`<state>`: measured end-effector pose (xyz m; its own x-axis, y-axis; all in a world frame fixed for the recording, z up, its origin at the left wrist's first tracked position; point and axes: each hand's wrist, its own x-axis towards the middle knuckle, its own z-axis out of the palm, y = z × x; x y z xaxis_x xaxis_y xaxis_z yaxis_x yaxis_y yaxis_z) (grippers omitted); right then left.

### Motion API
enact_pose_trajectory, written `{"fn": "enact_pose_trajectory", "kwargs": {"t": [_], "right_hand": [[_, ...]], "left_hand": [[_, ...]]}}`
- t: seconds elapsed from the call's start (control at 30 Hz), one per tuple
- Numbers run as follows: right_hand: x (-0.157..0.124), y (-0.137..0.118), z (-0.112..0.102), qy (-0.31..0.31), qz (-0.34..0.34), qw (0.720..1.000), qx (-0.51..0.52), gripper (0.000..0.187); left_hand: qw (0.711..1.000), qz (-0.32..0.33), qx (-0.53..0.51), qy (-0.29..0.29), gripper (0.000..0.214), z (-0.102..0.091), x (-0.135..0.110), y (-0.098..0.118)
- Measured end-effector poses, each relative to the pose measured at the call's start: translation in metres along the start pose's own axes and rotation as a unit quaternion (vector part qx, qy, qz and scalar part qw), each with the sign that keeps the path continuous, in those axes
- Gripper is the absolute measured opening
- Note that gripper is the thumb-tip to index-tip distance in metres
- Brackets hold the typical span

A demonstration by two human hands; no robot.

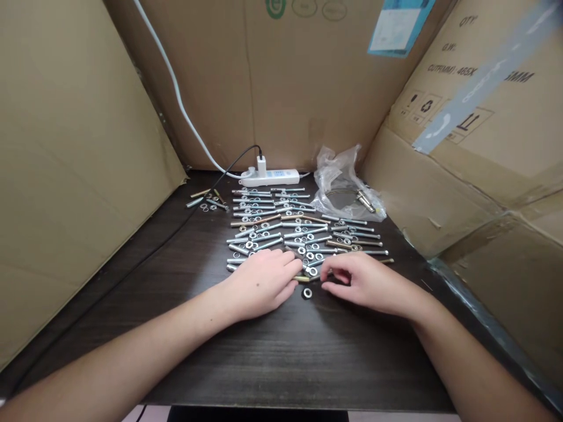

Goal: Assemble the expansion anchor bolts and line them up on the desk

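While the left hand (268,280) curls beside bolts (268,237), its grip hidden, the right hand (323,281) arches, thumb and fingers parted; a washer (308,293) lies between hands

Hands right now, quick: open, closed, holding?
Left hand: palm down, fingers bent at the brass-coloured piece; grip can't be told.
Right hand: partly curled beside the metal hardware; whether it holds anything can't be told.

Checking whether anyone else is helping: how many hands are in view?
2: the left hand over the near edge of the bolt rows, and the right hand to its right, across a small gap. No third hand shows.
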<state>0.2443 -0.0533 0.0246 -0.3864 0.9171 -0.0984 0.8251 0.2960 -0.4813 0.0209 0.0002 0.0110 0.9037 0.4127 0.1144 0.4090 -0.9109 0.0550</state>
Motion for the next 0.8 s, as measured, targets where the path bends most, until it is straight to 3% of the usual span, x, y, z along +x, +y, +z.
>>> {"fn": "enact_pose_trajectory", "kwargs": {"t": [0.1, 0.23, 0.37, 0.67, 0.8], "right_hand": [[-0.001, -0.011, 0.005, -0.02, -0.009, 1.0, -0.011, 0.005], [0.002, -0.02, 0.018, 0.021, 0.012, 0.996, -0.08, 0.026], [0.005, -0.02, 0.025, 0.048, 0.013, 0.993, -0.109, 0.03], [0.006, -0.008, 0.016, 0.102, -0.008, 0.995, 0.005, 0.03], [0.01, 0.008, 0.009, 0.166, 0.02, 0.986, 0.022, 0.031]], "left_hand": [[1.0, -0.007, -0.009, 0.0, 0.015, -0.004, 0.0, 0.0], [1.0, -0.012, -0.027, -0.003, 0.016, -0.006, 0.001, 0.001], [0.999, -0.013, -0.035, 0.001, 0.016, -0.008, 0.0, 0.002], [0.995, -0.023, -0.088, 0.027, 0.017, -0.008, 0.0, -0.007], [0.991, -0.008, -0.126, 0.05, 0.016, -0.006, -0.001, -0.011]]}}
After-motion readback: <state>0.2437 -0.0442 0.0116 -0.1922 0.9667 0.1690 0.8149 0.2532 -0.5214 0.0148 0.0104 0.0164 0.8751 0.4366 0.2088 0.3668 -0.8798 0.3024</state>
